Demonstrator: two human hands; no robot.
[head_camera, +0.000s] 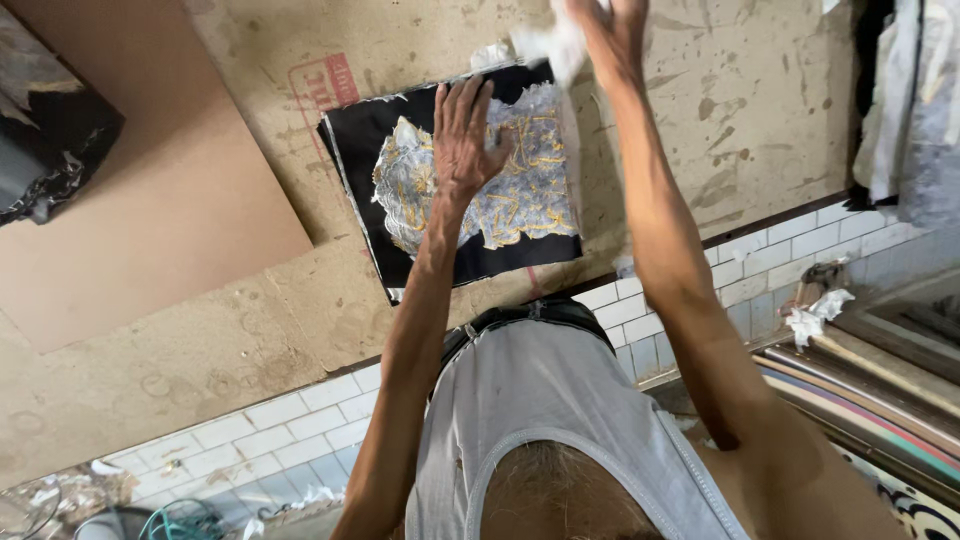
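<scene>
Your black sheet (460, 245) with its raised silver-and-gold relief (520, 200) lies flat on the stained brown workboard (760, 110), just off the board's middle and close to the edge nearest your body. The relief fills most of the sheet's centre, leaving a black border around it.

Your left hand (462, 135) rests palm down on the sheet, fingers spread flat across the upper part of the relief; it presses there and grips nothing. Your right hand (610, 30) is past the far right corner of the sheet, at the top edge of the view, closed around a crumpled white cloth or paper wad (550, 45) that hangs down to touch the sheet's far edge. How tightly those fingers close you cannot tell, since part of the hand is cut off by the frame.

To the left of the sheet a smooth plain brown panel (170, 200) lies on the workboard, and beyond that, in the far left corner, a crumpled dark foil-like bundle (50, 140). On the near side of the sheet, past the board's edge, white floor tiles (280, 430) show. To the right of the sheet, off the board, long frame mouldings (860, 390) lie stacked, with a scrap of white paper (815, 315) on them.
</scene>
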